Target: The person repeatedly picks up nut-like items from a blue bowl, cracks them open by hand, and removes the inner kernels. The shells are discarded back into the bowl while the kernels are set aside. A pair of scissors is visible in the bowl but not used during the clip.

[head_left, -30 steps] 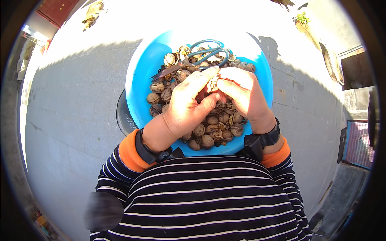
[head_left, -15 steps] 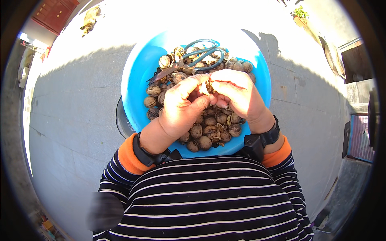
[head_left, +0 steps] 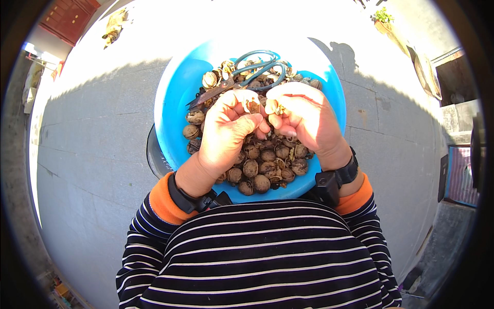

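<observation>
Both my hands are held above a blue basin [head_left: 167,98] full of walnuts [head_left: 261,183]. My left hand [head_left: 225,131] pinches a piece of walnut shell [head_left: 252,106] between thumb and fingers. Close beside it, my right hand [head_left: 306,118] is closed on a small pale walnut piece [head_left: 279,109], perhaps kernel. A narrow gap separates the two pieces. Scissors [head_left: 234,82] with blue-green handles lie on the walnuts at the far side, blades pointing left. Some nuts and shell bits under my hands are hidden.
A dark round container [head_left: 156,152] shows partly under the basin's left side. Grey paving [head_left: 98,139] surrounds it, sunlit farther off. An animal [head_left: 114,27] lies at the far left. Right of the basin stand a potted plant [head_left: 384,16] and a framed striped panel [head_left: 459,175].
My hands have drawn slightly apart, and the walnut they held together is now in two pieces, one in each hand. The scissors stay in place.
</observation>
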A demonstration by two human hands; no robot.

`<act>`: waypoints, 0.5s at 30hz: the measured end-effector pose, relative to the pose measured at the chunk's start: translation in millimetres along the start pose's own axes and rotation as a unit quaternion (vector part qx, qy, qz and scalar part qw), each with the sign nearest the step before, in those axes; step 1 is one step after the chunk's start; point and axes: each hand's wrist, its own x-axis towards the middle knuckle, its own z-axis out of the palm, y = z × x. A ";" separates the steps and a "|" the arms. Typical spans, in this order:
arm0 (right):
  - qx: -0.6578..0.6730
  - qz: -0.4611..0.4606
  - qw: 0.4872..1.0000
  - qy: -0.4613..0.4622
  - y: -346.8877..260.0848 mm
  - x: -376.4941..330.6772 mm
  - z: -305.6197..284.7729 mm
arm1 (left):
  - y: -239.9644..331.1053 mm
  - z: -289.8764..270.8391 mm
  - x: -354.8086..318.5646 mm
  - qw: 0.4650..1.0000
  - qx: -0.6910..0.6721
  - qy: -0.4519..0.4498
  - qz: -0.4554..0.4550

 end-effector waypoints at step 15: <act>-0.065 -0.036 0.996 0.047 1.0 0.2 -1.1 | -1.0 -5.1 -0.2 0.995 -0.055 0.061 -0.057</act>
